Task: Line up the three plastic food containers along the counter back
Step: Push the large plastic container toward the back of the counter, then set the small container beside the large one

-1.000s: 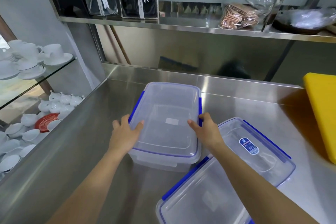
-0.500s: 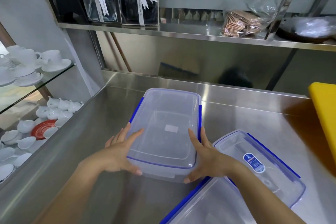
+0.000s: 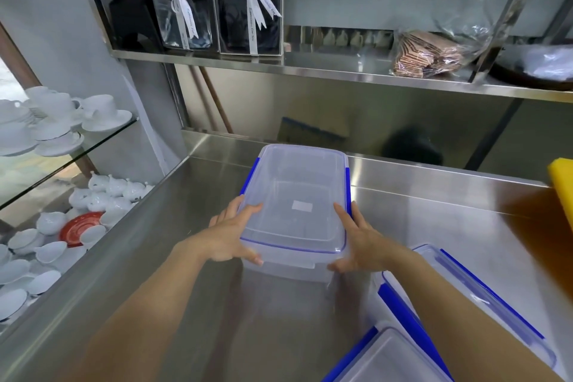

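**Both hands on the first container at the counter back**

Our left hand [image 3: 229, 240] presses its spread fingers [image 3: 248, 211] on the left side of the clear container [image 3: 297, 205], the thumb under the near rim. Our right hand [image 3: 361, 245] holds the right side in the same manner, so the box is gripped between both palms. This container has blue clips and a small white label on its bottom; we cannot read any writing on it. Its far end is near the raised back edge of the steel counter [image 3: 434, 220]; whether it touches, we cannot tell.

At the right, a second container [image 3: 483, 298] lies partly under our right forearm, and a third container [image 3: 387, 360] shows at the lower edge, just beside it.

On the shelf [image 3: 341, 71] above stand dark gift boxes [image 3: 248, 9] with white ribbons; the ribbon print is too small to read. A yellow board [image 3: 562, 183] is at the far right.
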